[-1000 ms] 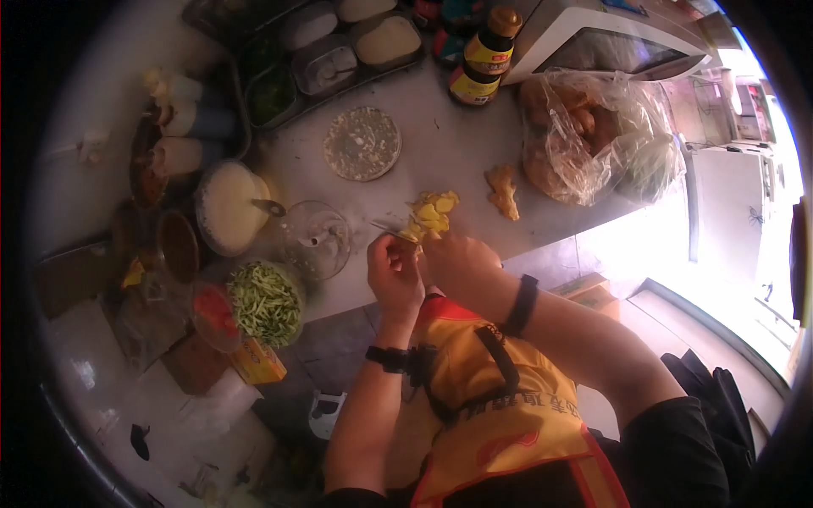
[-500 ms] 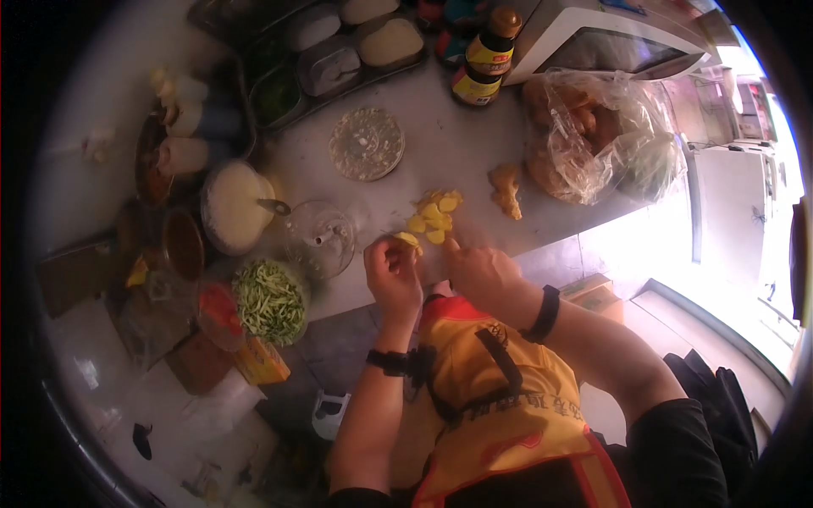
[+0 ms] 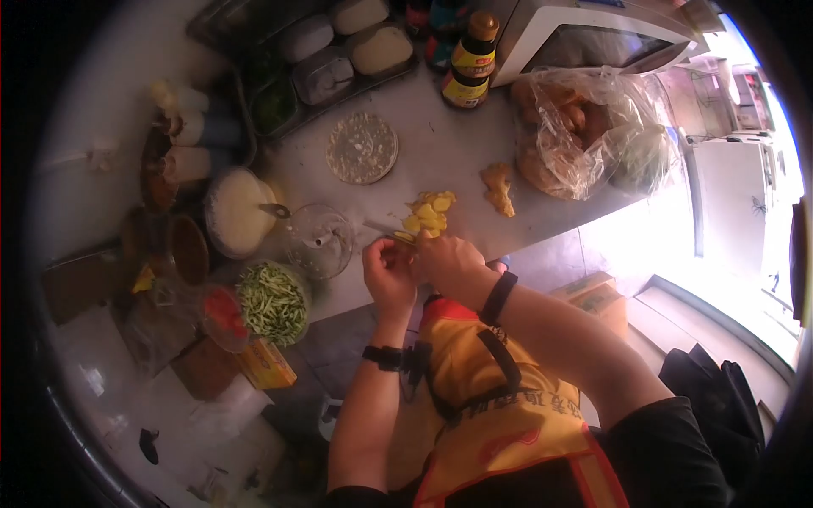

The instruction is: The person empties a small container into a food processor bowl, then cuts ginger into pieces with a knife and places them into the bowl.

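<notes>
My left hand (image 3: 391,273) is at the counter's near edge, its fingers curled around a piece of peeled yellow ginger (image 3: 404,237). Right beside it, my right hand (image 3: 453,264) is closed on a knife, whose thin blade (image 3: 378,227) points left past the ginger. The knife's handle is hidden in my fingers. Just beyond both hands lies a small pile of yellow ginger slices (image 3: 430,212). An unpeeled ginger root (image 3: 498,190) rests on the counter to the right of the pile.
Left of my hands are a clear round container (image 3: 320,241), a bowl of shredded green vegetable (image 3: 273,303) and a white-filled bowl (image 3: 240,212). Farther back are a round lid (image 3: 362,148), a sauce bottle (image 3: 471,63), a plastic bag (image 3: 567,131) and a microwave (image 3: 593,46).
My right hand has moved left, close against my left hand, and the knife blade now shows at the ginger. My left hand stays nearly in place.
</notes>
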### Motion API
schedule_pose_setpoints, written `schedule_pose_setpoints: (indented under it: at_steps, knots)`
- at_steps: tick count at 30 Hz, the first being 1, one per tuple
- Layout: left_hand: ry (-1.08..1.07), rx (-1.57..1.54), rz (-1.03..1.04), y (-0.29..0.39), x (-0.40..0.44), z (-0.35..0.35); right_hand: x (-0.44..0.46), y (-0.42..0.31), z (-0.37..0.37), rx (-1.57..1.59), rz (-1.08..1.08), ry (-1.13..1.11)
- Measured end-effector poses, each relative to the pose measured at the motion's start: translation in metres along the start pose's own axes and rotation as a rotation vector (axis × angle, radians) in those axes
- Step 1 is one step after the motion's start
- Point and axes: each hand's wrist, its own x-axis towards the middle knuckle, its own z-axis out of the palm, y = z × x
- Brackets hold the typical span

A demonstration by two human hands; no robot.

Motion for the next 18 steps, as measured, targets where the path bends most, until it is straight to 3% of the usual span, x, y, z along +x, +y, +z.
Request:
schedule_pose_setpoints:
  at_steps: [5,7,11,13,14,16,18]
  knots:
    - [0.029,0.035,0.079,-0.003,-0.001,0.002,-0.007,0.015,0.001,0.171,0.066,0.055]
    - [0.044,0.304,0.309,0.022,0.005,0.004,-0.011,0.025,-0.001,0.096,-0.042,0.124]
    - [-0.022,0.198,0.235,0.035,0.01,0.007,-0.001,0.044,0.024,0.056,-0.123,0.244]
    - [-0.026,0.374,0.092,0.046,0.008,0.002,-0.009,0.032,0.005,0.202,0.083,0.177]
    - [-0.027,0.376,0.09,0.044,0.008,-0.002,-0.01,0.032,0.007,0.204,0.083,0.174]
    - [-0.104,0.645,0.346,0.033,0.009,-0.009,-0.014,0.034,0.009,0.151,0.04,0.218]
    - [-0.074,0.567,0.32,0.022,0.004,-0.009,-0.02,0.036,0.014,0.119,-0.025,0.264]
